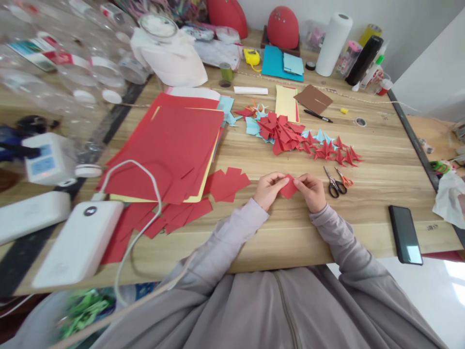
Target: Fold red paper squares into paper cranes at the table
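A small folded piece of red paper [288, 188] is held between both hands, just above the wooden table. My left hand [269, 190] pinches its left edge, and my right hand [311, 191] pinches its upper right edge. Beyond the hands lies a pile of folded red paper pieces [279, 133], with pointed red stars [329, 149] and light blue folded pieces [253, 126] around it. Cut red paper pieces [227, 184] are spread to the left, beside a stack of large red sheets [174, 145].
Black scissors [334, 186] and orange scissors [345, 179] lie right of my hands. A phone [405, 234] rests near the right front edge. A white power bank [80, 242] with a cable is at the left. Plastic bottles [72, 63] crowd the far left.
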The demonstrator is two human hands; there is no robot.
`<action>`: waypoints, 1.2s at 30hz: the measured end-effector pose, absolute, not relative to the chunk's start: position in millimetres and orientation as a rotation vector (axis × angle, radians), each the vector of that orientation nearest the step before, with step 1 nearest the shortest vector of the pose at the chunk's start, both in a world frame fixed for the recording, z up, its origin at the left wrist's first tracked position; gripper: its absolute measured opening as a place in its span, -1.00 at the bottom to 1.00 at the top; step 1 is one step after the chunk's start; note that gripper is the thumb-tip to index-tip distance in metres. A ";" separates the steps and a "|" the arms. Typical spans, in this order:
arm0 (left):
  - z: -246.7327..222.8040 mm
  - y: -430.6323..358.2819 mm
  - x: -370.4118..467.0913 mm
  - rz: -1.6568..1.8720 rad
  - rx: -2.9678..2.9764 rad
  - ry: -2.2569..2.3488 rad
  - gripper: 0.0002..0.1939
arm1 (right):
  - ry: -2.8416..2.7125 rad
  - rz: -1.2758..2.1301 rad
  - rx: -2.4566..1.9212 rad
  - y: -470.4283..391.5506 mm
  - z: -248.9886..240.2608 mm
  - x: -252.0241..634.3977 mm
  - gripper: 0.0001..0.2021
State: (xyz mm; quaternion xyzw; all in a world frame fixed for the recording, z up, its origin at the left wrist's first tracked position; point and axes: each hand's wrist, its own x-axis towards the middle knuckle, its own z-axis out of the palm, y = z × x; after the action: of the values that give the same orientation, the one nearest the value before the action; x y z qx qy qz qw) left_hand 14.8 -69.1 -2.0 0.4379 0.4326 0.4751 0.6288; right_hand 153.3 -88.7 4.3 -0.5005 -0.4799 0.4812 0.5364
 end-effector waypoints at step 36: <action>-1.1 -81.5 21.9 0.665 1.093 0.891 -0.76 | -1.084 0.960 -1.253 -88.1 7.6 156.5 -0.71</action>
State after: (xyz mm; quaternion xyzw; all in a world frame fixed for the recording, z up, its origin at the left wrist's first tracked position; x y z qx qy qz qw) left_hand 21.9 -81.5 -1.1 0.4927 0.4019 0.2997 0.7112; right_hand 156.5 -88.1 7.6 -0.5352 -0.4630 0.4100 0.5754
